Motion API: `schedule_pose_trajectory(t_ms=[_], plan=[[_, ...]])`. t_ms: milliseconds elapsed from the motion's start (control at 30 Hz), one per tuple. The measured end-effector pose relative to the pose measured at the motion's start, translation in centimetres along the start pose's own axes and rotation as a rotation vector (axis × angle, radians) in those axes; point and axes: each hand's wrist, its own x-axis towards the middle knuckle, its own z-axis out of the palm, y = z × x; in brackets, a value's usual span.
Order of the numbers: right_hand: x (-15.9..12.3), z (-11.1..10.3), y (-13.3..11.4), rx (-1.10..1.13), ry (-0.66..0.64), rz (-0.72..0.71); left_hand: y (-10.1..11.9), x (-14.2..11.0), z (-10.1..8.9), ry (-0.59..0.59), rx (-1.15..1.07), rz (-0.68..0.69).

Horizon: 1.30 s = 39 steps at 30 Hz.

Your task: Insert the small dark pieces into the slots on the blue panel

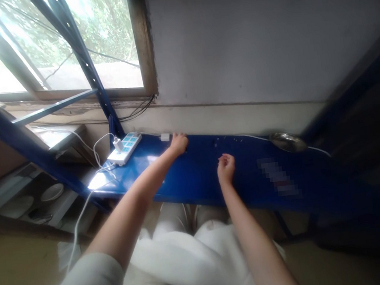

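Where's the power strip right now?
In the head view, the power strip sits on the left end of the blue tabletop, beside a blue post, left of the white adapter and left hand.

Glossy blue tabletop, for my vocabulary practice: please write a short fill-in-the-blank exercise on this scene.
In the picture, the small white plug-in adapter lies to the ____ of the white rectangular power strip.
Of the bare left hand and bare right hand, the ____ is nearer the adapter.
The shiny silver-coloured dish lies to the ____ of both hands.
Missing words: right; left; right.
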Motion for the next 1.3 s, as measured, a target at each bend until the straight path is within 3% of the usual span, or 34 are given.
schedule_pose_trajectory(t_ms=[333,1100,1200,1300], plan=[[-0.2,-0.1,-0.3,0.011,-0.056,0.009,-1.0,0.5,1.8,0.019,-0.011,-0.042],[-0.2,-0.1,-0.1,0.030,-0.067,0.025,-1.5,1.1,3.0,-0.007,-0.034,-0.022],[-0.2,-0.1,-0.4,0.019,-0.069,0.028,-1.2,0.8,2.8,0.053,-0.086,-0.020],[-0.2,-0.1,-0.6,0.004,-0.069,0.029,-0.3,-0.2,2.4,0.227,-0.217,-0.038]])
